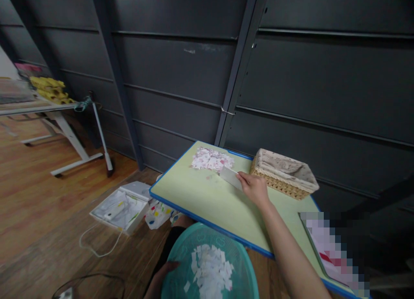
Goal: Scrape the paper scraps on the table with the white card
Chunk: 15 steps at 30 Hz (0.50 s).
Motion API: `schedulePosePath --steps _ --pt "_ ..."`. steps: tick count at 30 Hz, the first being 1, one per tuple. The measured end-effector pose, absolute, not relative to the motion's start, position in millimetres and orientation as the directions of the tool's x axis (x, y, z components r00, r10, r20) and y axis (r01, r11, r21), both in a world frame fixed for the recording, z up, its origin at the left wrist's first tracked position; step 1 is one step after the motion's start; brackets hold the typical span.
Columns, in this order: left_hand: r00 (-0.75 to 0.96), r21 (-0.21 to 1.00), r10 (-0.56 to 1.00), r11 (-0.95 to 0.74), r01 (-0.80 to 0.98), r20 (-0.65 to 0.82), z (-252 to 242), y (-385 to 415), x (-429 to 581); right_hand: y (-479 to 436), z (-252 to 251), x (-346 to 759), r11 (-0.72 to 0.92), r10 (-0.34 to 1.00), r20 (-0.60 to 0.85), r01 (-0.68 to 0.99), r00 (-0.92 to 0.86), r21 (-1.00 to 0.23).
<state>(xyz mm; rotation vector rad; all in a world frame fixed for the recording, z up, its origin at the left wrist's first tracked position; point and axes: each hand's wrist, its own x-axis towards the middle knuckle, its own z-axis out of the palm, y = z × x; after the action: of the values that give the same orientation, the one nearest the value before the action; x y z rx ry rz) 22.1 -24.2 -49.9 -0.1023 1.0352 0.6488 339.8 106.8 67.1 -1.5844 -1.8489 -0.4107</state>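
My right hand (254, 189) is closed on one end of a flat white card-like piece (230, 177) and holds it over the pale yellow tabletop (197, 195). Just beyond its far end lies a flat heap of small white and pink paper scraps (211, 159). In my lap rests a green plastic basket (246, 269) with a pile of white paper pieces (211, 271) inside. My left hand (163, 274), dark and partly cut off, grips this basket at its left side.
A cloth-lined wicker basket (287, 187) stands at the table's back right. A pixelated flat item (330, 247) lies at the right edge. On the floor to the left are an open white box (119, 208) and a cable. A dark panel wall (181, 66) rises behind.
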Motion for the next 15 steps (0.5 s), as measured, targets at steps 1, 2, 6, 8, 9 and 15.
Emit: schedulePosePath --steps 1,2,6,8,9,15 --pt "0.323 0.241 0.473 0.797 -0.554 -0.820 -50 -24 19 107 68 339 0.221 0.749 0.662 0.956 -0.040 -0.192" --pt "0.302 0.262 0.490 0.784 -0.563 -0.818 -49 -23 16 107 67 339 0.224 0.742 0.670 0.953 -0.033 -0.202" --pt "0.337 0.269 0.504 0.792 -0.548 -0.795 -37 -20 5 111 62 335 0.278 0.715 0.695 0.942 -0.072 -0.188" --pt "0.363 0.270 0.496 0.810 -0.521 -0.789 -30 -20 2 114 57 332 0.324 0.718 0.685 0.930 -0.123 -0.173" --pt "0.370 0.275 0.498 0.813 -0.513 -0.784 -27 -19 0 115 55 330 0.341 0.721 0.678 0.924 -0.142 -0.170" --pt "0.373 0.277 0.495 0.818 -0.504 -0.785 -27 -18 -7 117 50 316 0.377 0.749 0.611 0.923 -0.257 -0.074"
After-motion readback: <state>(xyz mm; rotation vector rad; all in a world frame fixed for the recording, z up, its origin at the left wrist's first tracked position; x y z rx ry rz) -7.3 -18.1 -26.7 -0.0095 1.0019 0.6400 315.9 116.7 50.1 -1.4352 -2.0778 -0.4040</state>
